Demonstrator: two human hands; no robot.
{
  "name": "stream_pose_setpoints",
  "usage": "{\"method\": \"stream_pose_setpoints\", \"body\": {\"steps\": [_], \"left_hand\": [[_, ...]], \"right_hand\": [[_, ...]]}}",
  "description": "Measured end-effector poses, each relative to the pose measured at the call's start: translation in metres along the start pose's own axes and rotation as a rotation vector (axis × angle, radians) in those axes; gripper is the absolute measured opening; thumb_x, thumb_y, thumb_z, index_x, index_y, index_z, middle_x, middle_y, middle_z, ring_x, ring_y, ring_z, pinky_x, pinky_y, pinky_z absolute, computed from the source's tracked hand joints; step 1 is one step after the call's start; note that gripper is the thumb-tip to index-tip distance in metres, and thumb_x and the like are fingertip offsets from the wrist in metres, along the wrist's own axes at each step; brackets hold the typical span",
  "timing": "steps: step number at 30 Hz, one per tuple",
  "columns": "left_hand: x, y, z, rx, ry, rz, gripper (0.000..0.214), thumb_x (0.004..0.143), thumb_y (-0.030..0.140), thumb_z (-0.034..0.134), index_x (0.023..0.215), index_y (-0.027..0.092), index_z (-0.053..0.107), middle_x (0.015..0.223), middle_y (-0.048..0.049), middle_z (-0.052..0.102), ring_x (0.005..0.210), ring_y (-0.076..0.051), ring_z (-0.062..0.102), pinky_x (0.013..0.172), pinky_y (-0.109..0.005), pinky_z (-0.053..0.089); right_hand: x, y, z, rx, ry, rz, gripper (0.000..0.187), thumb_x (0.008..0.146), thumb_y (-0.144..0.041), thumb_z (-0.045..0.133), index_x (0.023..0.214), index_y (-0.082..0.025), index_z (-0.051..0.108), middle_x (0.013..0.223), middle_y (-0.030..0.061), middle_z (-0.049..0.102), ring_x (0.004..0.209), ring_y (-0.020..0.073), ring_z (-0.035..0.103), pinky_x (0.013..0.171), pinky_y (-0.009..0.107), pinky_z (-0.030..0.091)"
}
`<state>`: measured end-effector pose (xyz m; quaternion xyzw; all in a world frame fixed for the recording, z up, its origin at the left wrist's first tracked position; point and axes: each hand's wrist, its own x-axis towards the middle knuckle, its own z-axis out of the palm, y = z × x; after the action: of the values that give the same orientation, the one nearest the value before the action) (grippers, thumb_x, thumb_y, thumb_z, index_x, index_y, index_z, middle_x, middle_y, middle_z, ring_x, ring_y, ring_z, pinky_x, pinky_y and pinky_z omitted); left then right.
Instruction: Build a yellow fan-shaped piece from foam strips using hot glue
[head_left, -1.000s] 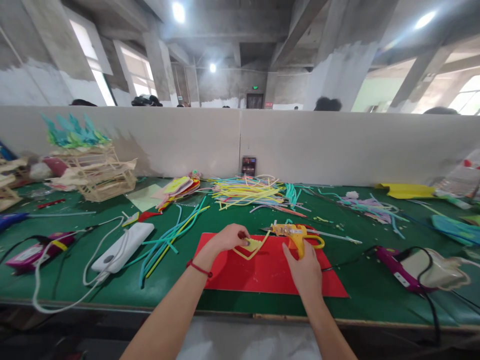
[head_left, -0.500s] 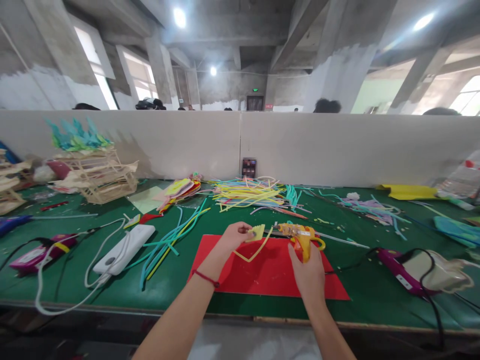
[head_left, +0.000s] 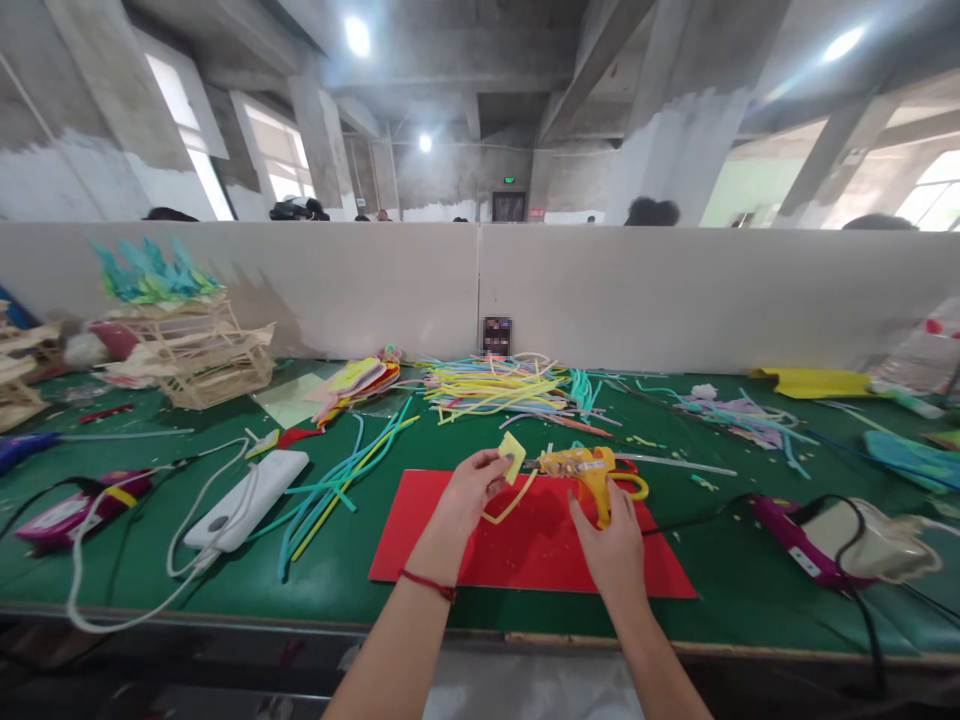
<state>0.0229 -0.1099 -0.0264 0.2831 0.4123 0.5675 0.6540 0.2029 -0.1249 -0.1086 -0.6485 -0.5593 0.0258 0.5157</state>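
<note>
My left hand (head_left: 471, 495) pinches a small flat yellow piece (head_left: 513, 456) above the far edge of a red board (head_left: 517, 560). In my right hand (head_left: 616, 540) is the handle of a yellow hot glue gun (head_left: 577, 462), its nozzle pointing left, close to the yellow piece. A clear glue stick (head_left: 682, 464) juts out of its back. Below the nozzle, a bent yellow strip (head_left: 511, 508) shows over the board; I cannot tell whether my left fingers hold its end. Scissors (head_left: 637, 487) with yellow and red handles lie partly hidden behind the glue gun.
Several coloured strips (head_left: 495, 388) are heaped at the back of the green table (head_left: 337, 590). To the left are loose blue and yellow strips (head_left: 330, 500), a white power bank (head_left: 251, 500) and a stick-frame model (head_left: 217, 350). A purple device (head_left: 799, 545) with cables lies right.
My left hand has shifted slightly right and turned the yellow piece more upright, nearer the nozzle. The glue gun has moved slightly left in my right hand.
</note>
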Motion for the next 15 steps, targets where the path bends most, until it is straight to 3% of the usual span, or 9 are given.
{"method": "stream_pose_setpoints", "body": {"steps": [10,15], "left_hand": [[0.001,-0.022,-0.011,-0.139,0.061,0.065,0.035,0.051,0.018,0.086,0.074,0.015,0.059,0.067,0.0048,0.060,0.061,-0.007,0.059,0.055,-0.014,0.048],[0.002,-0.028,-0.013,-0.102,0.067,0.028,0.029,0.059,0.018,0.082,0.074,0.016,0.058,0.076,0.0028,0.065,0.065,-0.007,0.062,0.059,-0.014,0.049]], "right_hand": [[-0.002,0.003,0.001,0.047,-0.027,-0.036,0.064,0.075,-0.059,0.051,0.120,-0.013,0.053,0.114,0.0182,0.057,0.109,0.0323,0.052,0.090,0.046,0.044],[-0.002,0.003,0.000,0.038,-0.034,-0.045,0.065,0.075,-0.058,0.050,0.120,-0.012,0.054,0.114,0.0191,0.057,0.110,0.0326,0.051,0.092,0.046,0.043]]}}
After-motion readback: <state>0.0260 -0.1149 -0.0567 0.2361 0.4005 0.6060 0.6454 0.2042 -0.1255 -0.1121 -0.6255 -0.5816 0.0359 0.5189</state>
